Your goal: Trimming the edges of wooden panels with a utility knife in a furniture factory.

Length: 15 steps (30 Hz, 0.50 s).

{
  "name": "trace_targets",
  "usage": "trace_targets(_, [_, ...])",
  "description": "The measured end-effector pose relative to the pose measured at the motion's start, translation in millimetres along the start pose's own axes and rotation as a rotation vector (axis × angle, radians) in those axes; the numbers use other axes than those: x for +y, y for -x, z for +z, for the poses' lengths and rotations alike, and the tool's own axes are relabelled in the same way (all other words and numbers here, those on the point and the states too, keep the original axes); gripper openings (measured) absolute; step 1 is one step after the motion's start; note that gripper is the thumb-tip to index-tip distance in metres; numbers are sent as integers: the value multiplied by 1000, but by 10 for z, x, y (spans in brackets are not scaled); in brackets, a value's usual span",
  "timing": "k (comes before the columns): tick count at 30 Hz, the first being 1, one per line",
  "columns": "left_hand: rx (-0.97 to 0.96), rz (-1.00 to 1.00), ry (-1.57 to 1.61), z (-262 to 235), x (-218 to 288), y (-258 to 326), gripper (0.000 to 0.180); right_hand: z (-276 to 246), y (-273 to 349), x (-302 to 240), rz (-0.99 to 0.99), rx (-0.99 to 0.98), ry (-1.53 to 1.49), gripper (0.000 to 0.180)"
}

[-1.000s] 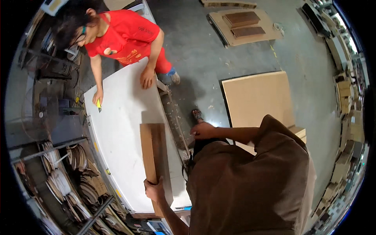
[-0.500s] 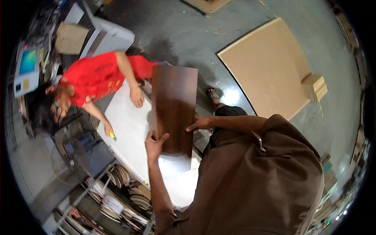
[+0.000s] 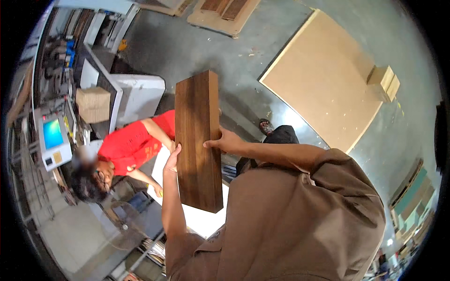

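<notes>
Between my two hands I hold a long, thick board [image 3: 196, 136] with dark brown wood grain, raised above a white table [image 3: 206, 220]. Its broad face and one long edge show. My left hand [image 3: 173, 158] grips the left long edge, thumb near the face. My right hand [image 3: 224, 141] is wrapped round the right edge, its thumb lying on the face; the other fingers are partly hidden behind the board. Across the table a person in a red shirt [image 3: 136, 143] leans in, one hand beside a small yellow tool [image 3: 161, 193].
A large tan panel [image 3: 323, 79] lies on the floor to the right, with a stack of small boards [image 3: 384, 83] on its edge. Brown boards [image 3: 234, 8] lie on a panel at the far side. A machine with a screen [image 3: 53, 132] and a cardboard box [image 3: 93, 104] stand left.
The board has been lifted and tilted, so its long right edge now shows. My hands moved up and slightly left with it. The view has shifted too.
</notes>
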<state>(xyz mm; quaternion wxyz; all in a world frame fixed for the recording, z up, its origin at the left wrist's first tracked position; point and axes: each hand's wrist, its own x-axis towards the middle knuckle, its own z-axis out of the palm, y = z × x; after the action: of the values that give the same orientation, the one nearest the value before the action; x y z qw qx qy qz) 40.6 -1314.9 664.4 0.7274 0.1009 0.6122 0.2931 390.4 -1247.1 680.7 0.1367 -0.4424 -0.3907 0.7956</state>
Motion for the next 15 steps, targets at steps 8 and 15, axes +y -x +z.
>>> trace_targets(8, [19,-220,-126,353,895,-678,76,-540,-63,-461,96,75,146,97])
trace_targets(15, [-172,-190,-137,840,1765,-1366,72,-1026,-374,-1120,-23,168,-41,92])
